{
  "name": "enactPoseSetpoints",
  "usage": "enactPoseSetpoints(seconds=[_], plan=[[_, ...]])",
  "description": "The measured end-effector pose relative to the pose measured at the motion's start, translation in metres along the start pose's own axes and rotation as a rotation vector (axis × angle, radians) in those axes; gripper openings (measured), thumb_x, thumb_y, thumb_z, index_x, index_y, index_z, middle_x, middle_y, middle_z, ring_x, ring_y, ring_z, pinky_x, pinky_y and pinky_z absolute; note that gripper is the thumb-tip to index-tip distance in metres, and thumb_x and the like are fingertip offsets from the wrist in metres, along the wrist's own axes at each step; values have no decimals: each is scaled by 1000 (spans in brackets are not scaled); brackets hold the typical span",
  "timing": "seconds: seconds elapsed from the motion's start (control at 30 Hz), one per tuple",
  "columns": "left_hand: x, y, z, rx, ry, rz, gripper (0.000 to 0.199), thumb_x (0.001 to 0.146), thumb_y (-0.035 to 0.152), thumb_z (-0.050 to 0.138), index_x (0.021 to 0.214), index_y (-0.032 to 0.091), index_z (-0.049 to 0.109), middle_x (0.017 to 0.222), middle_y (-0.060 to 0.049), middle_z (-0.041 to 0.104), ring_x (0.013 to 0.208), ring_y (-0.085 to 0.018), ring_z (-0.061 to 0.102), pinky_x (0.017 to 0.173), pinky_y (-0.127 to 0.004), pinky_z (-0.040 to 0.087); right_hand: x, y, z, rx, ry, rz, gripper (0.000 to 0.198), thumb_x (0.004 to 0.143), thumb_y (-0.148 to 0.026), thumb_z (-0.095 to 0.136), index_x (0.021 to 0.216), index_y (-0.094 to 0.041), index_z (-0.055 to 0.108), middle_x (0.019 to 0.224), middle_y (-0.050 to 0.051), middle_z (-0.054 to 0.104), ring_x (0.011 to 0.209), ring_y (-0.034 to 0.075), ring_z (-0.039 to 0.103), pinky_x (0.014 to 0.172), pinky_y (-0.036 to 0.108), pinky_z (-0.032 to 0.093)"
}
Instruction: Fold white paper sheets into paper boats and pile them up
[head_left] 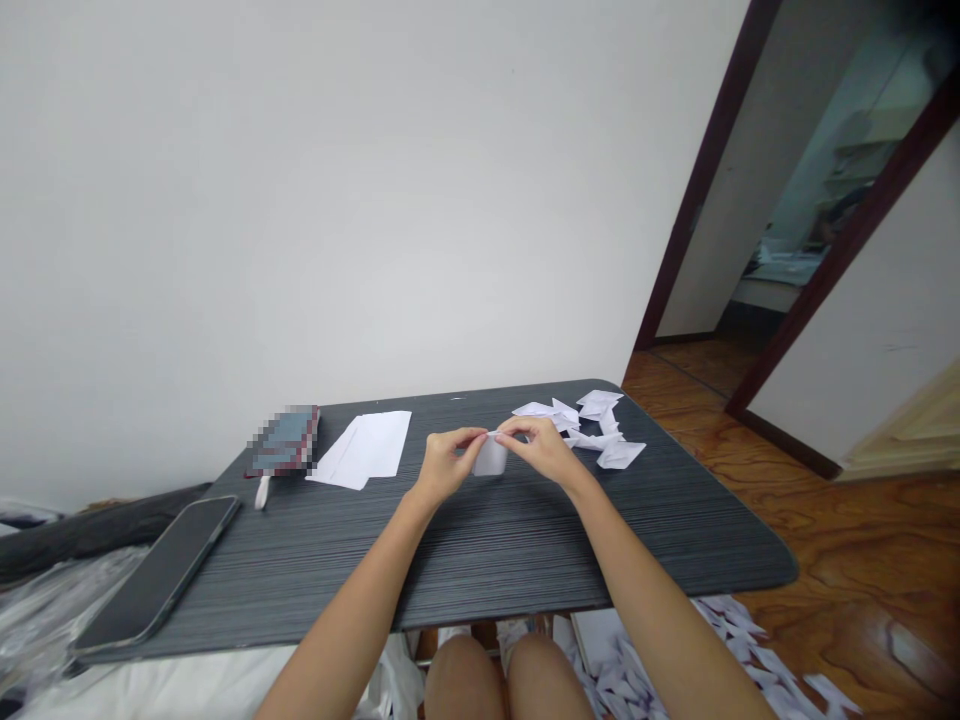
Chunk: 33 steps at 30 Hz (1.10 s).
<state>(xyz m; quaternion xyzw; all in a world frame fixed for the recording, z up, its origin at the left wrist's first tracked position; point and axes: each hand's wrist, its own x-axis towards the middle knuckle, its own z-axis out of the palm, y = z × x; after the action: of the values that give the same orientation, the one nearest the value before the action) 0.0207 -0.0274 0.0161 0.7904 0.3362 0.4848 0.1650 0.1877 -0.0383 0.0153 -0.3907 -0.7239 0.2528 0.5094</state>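
Note:
A small piece of white paper [490, 459] is held up between both hands above the dark striped table [510, 560]. My left hand [448, 462] pinches its upper left edge between thumb and fingers. At the upper right edge, my right hand [541, 448] grips it the same way. The paper's lower part hangs below the fingertips; its folds are too small to make out. Just beyond my right hand lie several folded white paper pieces [621, 455], loosely scattered.
Flat white paper sheets [375, 445] lie left of my hands. A blurred, red-edged item [289, 440] with a white strap is beside them. A phone [161, 570] rests at the left edge. Many folded papers [742, 640] cover the floor at lower right. A wall [375, 200] stands behind.

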Motion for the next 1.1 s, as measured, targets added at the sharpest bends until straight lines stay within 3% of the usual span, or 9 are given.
enactPoseSetpoints(seconds=[0.27,0.43,0.6,0.73,0.93,1.1], plan=[[1,0,-2,-27,14,-59,20,74,26,50,73,13,65,71,-4,67,61,-13,61,59,-21,49,-2,-1,2,-23,5,91,18,71,-31,54,66,-16,61,66,3,62,65,14,56,64,27,42],[2,-2,-2,-87,103,-135,21,73,29,52,73,12,64,71,-5,66,62,-14,61,60,-22,49,-1,0,14,303,92,251,25,66,-34,58,85,-18,59,61,-1,60,58,12,55,56,24,43],[3,-2,-3,-133,108,-171,21,72,29,52,73,12,64,71,-6,66,64,-14,61,61,-23,49,2,6,20,463,187,403,27,58,-38,64,67,-13,63,61,4,62,55,13,54,54,26,42],[4,-2,-5,-167,79,-219,21,71,29,52,73,10,62,71,-6,65,63,-15,61,60,-24,49,3,7,18,422,204,383,24,59,-37,63,66,-14,64,61,3,63,56,13,54,56,26,42],[5,-5,-7,-164,-78,-208,18,71,26,51,72,11,61,65,-4,63,58,-13,59,54,-22,49,2,8,17,290,72,271,22,66,-34,56,66,-14,64,63,3,63,58,14,55,54,25,42],[6,0,-8,-231,-155,-223,21,73,28,50,73,11,62,64,-5,63,56,-13,59,52,-22,48,2,10,18,190,107,244,24,71,-33,49,65,-13,61,59,2,59,55,12,51,48,22,38]])
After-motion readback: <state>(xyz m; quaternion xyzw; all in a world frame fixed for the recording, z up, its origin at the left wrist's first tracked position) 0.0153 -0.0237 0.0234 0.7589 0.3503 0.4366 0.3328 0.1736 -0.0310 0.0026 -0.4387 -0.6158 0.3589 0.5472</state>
